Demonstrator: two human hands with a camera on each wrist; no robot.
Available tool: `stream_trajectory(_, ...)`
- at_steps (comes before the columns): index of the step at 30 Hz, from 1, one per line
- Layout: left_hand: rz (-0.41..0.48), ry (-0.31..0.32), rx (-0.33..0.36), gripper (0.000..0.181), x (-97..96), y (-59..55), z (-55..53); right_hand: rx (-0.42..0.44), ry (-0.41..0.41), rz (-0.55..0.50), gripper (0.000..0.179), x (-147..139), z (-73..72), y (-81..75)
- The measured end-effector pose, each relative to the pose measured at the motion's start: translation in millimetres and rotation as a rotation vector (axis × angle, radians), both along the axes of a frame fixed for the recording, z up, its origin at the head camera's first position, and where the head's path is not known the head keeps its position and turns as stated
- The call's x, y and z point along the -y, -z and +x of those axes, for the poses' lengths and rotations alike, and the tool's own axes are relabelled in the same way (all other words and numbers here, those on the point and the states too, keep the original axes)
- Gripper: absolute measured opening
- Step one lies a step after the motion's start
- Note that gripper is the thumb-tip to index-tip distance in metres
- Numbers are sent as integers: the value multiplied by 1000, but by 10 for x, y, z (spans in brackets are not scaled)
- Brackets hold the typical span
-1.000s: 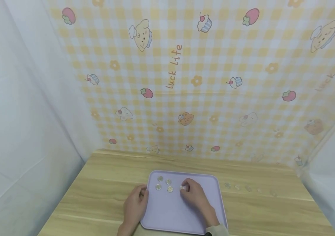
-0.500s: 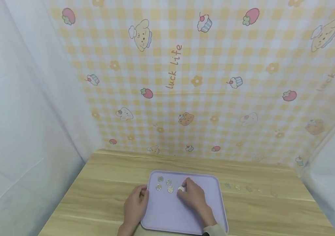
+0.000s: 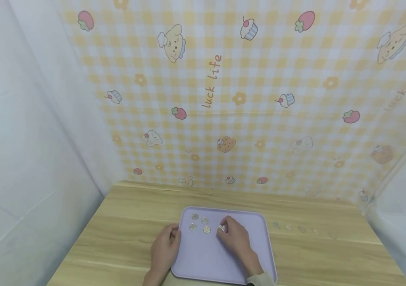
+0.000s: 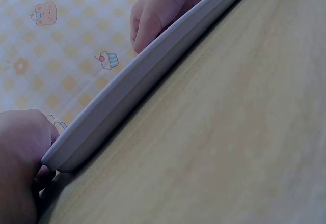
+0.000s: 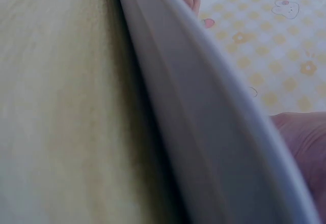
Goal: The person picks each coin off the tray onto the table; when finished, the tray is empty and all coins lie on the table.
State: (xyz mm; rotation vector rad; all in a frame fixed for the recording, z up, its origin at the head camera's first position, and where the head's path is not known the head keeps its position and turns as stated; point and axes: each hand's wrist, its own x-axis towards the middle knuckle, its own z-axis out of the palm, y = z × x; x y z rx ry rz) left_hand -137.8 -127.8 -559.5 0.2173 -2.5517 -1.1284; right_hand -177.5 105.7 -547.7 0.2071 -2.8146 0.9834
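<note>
A light purple tray (image 3: pixel 203 258) lies on the wooden table. My left hand (image 3: pixel 165 247) grips its left rim; the left wrist view shows that rim (image 4: pixel 117 89) running between this hand's thumb side and fingers. Over the tray's upper middle, my right hand (image 3: pixel 235 235) pinches a small clear, shiny piece (image 3: pixel 222 228) between thumb and index finger, partly hidden by the fingertips. Left of it on the tray lie several small round clear discs, among them a near one (image 3: pixel 206 229) and a far one (image 3: pixel 195 217). The right wrist view shows mostly the tray's side wall (image 5: pixel 204 107).
Several more small transparent pieces, such as a flower-like one (image 3: pixel 276 225) and a rounder one (image 3: pixel 302 229), lie in a row on the table (image 3: pixel 317 258) right of the tray. Behind stands a yellow checked cloth backdrop (image 3: pixel 260 131). White sheets (image 3: pixel 27 159) hang at both sides.
My right hand shifted slightly left, then back right, turning the small clear piece in its fingertips. My left hand stays at the tray's rim, and the discs lie as before.
</note>
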Motion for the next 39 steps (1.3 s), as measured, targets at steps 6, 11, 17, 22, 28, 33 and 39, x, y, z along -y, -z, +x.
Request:
stream_trajectory(6, -7, -4, -9, 20, -3, -3, 8, 48, -41, -9, 22, -48, -16, -15)
stream_trajectory(11, -6, 0, -10, 21, -4, -21, 10, 51, -65, -44, 22, -84, -35, 11)
stream_trajectory(17, -2, 0, 0, 21, 0, -36, 15, 17, -100, -31, 16, -106, -43, 13)
stream_trajectory(22, -1, 1, 15, 21, 0, -36, 11, 23, -95, -14, 17, -105, -40, 10)
stream_trajectory(28, -4, -1, 12, 21, -4, -26, 5, 48, -84, -3, 19, -88, -33, 1)
stream_trajectory(33, -8, 1, 4, 21, -7, -18, 5, 53, -97, -1, 20, -99, -37, 7)
stream_trajectory(39, -7, 4, 6, 21, -5, -16, 8, 67, -148, -33, 23, -141, -33, -24)
